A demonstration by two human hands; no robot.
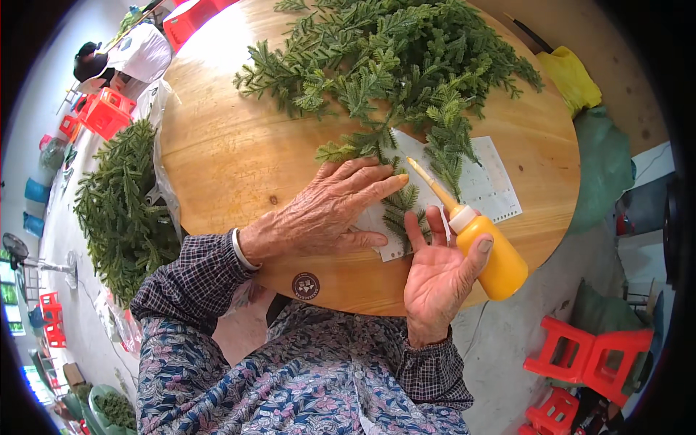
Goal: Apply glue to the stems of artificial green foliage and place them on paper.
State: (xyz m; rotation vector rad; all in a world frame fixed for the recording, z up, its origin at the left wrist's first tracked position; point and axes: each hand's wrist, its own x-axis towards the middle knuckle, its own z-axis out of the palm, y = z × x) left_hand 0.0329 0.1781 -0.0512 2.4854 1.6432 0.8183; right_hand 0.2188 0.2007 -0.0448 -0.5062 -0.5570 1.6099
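In my right hand (433, 286), palm turned up, a yellow squeeze bottle (500, 264) leans between thumb and fingers. Its long narrow nozzle (429, 180) points up and left, the tip close to my left fingertips. My left hand (330, 210) is stretched out, palm down, over a green artificial fir sprig (400, 217); its fingertips cover part of the stem. Beneath the sprig lies a white printed sheet (499, 177) with a punched edge. Another sprig (446, 163) rests on that sheet, just beyond the nozzle.
A large heap of fir sprigs (406, 51) covers the far part of the round wooden table (217, 159). More greenery (123, 210) stands at its left. Red plastic stools (587, 359) are on the floor at lower right, others at far left. Yellow cloth (573, 78) sits at upper right.
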